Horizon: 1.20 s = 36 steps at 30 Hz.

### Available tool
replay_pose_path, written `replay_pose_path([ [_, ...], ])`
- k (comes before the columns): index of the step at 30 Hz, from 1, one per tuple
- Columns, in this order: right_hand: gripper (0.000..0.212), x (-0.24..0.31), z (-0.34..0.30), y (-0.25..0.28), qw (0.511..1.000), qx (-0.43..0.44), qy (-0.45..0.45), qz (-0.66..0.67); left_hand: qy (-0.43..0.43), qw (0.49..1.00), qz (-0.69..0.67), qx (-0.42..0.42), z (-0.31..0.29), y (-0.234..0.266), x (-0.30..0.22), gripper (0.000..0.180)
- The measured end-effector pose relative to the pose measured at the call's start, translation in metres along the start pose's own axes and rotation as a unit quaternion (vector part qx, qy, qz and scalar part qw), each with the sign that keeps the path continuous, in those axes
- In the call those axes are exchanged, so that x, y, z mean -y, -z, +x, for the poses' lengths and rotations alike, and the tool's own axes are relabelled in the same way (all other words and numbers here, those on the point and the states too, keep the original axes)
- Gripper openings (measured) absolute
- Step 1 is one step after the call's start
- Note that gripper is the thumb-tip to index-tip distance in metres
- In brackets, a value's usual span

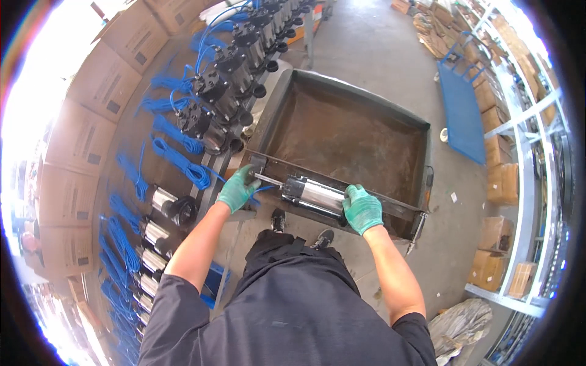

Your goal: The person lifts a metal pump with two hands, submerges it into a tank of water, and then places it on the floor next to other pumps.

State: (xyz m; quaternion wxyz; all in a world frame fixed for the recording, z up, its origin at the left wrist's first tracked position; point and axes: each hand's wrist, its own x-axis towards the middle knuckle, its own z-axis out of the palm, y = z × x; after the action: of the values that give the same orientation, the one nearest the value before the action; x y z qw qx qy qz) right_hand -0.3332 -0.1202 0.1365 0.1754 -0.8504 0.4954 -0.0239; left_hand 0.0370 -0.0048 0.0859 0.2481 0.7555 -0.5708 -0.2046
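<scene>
A silver motor cylinder (322, 195) with black ends lies sideways along the near edge of a large metal tank. A thin bright shaft (268, 179) sticks out of its left end. My right hand (363, 209), in a green glove, grips the cylinder's right end. My left hand (237, 188), also gloved in green, is closed beside the shaft's tip, next to a grey bracket (258, 163) on the tank's rim. What lies between its fingers is hidden. A piece of blue cable shows just right of that hand.
Brown, murky liquid covers the inside of the tank (349, 89). Several black and silver pumps (204, 125) with coiled blue cables (181, 165) line the left, before stacked cartons (101, 79). A blue trolley (461, 113) and a metal shelf (519, 207) stand right.
</scene>
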Motion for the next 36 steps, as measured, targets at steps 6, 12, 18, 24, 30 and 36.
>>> replay_pose_path([
  [6, 0.029, 0.001, -0.005, -0.005, 0.999, 0.014, -0.027, -0.025, 0.051, 0.978, -0.058, 0.191, 0.061, -0.026, 0.046, 0.05],
  [12, 0.026, 0.014, -0.007, 0.003, 0.997, 0.019, -0.074, -0.001, 0.34, 0.831, -0.319, 0.302, 0.077, -0.036, 0.05, 0.03],
  [18, 0.024, 0.012, -0.008, -0.001, 0.997, 0.0, -0.074, -0.001, -0.005, 0.911, -0.335, 0.242, 0.048, -0.022, 0.035, 0.042],
  [24, 0.026, 0.017, -0.012, 0.003, 0.998, 0.006, -0.064, 0.012, -0.336, 0.918, 0.088, 0.191, 0.057, 0.003, 0.041, 0.034],
  [30, 0.027, 0.015, -0.005, -0.003, 0.999, -0.009, -0.047, 0.001, 0.279, 0.857, -0.284, 0.327, 0.079, -0.019, 0.044, 0.056],
  [36, 0.023, 0.004, -0.009, -0.005, 0.997, -0.05, -0.052, -0.006, -0.122, 0.916, -0.322, 0.206, 0.048, -0.025, 0.042, 0.04],
])
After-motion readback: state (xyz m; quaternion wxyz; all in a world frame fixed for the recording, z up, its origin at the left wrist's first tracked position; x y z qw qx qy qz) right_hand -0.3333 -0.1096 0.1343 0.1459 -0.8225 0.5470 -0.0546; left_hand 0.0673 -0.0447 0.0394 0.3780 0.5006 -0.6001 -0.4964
